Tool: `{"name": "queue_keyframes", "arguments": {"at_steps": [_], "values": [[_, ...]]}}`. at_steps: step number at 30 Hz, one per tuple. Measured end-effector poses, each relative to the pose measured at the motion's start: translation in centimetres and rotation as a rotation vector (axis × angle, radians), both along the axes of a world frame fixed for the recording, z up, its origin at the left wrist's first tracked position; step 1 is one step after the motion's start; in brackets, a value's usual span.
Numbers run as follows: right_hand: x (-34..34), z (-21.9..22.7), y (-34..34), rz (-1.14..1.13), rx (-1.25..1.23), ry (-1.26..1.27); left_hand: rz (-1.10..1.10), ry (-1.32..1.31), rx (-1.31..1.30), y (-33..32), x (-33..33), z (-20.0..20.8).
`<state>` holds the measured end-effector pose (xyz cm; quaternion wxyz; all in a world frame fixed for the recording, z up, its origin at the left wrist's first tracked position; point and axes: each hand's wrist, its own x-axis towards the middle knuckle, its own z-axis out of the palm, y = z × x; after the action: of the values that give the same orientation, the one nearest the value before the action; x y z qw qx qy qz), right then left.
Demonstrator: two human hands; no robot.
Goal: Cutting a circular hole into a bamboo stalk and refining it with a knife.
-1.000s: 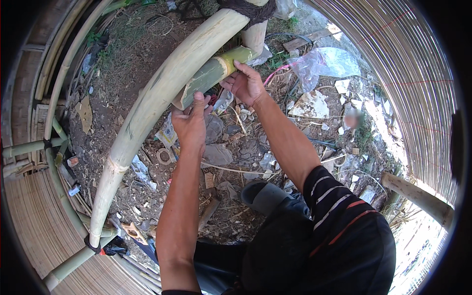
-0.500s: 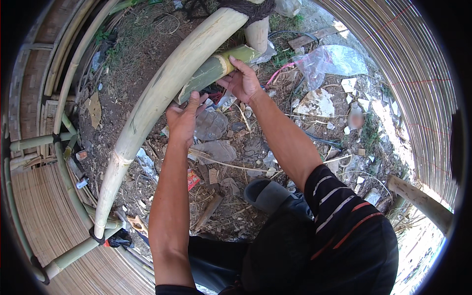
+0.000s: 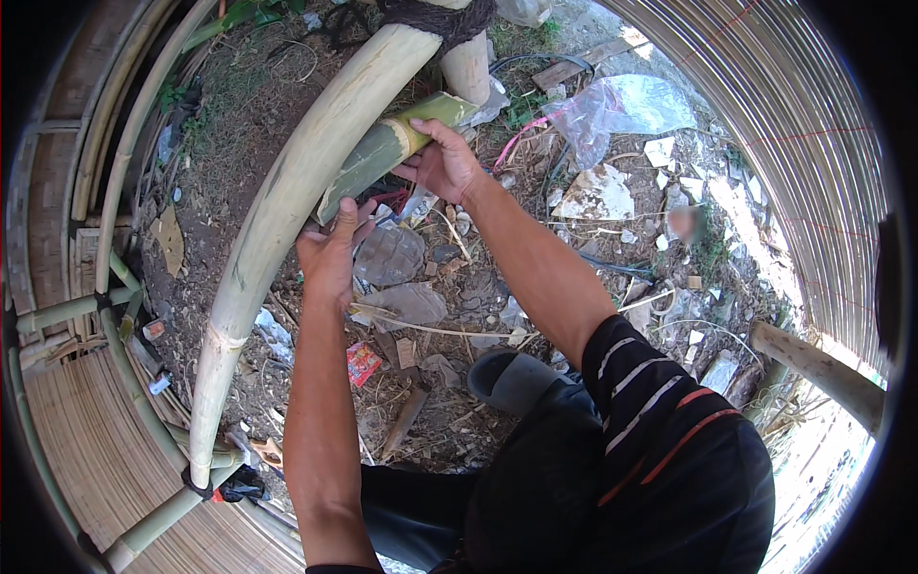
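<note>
A short green piece of split bamboo (image 3: pixel 368 165), with a yellowish node ring, lies against the underside of a thick pale bamboo pole (image 3: pixel 277 201). My right hand (image 3: pixel 448 165) grips the piece near its node, thumb on top and fingers beneath. At the piece's lower end is my left hand (image 3: pixel 332 251), its thumb up against the edge and its fingers partly hidden under it. The pole slants from the upper middle to the lower left. Dark fibre lashing (image 3: pixel 445 17) binds it to an upright bamboo post (image 3: pixel 466 69) at the top.
Litter covers the soil, including a clear plastic bag (image 3: pixel 622 110) and a red wrapper (image 3: pixel 362 364). A woven bamboo wall (image 3: pixel 794 124) curves along the right. Lashed bamboo rails (image 3: pixel 143 521) stand at left, with a saw handle (image 3: pixel 268 452) nearby. A cut bamboo pole (image 3: pixel 818 368) juts in at right.
The whole view has shifted slightly, so the pole, bamboo piece and hands sit a little further left and lower. Both hands keep the same hold on the bamboo piece.
</note>
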<state>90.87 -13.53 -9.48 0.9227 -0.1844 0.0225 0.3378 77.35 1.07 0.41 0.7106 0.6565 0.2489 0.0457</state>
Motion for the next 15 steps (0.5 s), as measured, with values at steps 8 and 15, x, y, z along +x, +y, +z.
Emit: {"name": "queue_keyframes", "arguments": {"at_steps": [8, 15], "values": [[0.2, 0.1, 0.9, -0.066, -0.034, -0.002, 0.04, -0.013, 0.005, -0.4, 0.1, -0.1], [0.3, -0.4, 1.3, -0.081, 0.0, -0.043, 0.045, -0.006, 0.033, 0.0, 0.2, 0.1]]}}
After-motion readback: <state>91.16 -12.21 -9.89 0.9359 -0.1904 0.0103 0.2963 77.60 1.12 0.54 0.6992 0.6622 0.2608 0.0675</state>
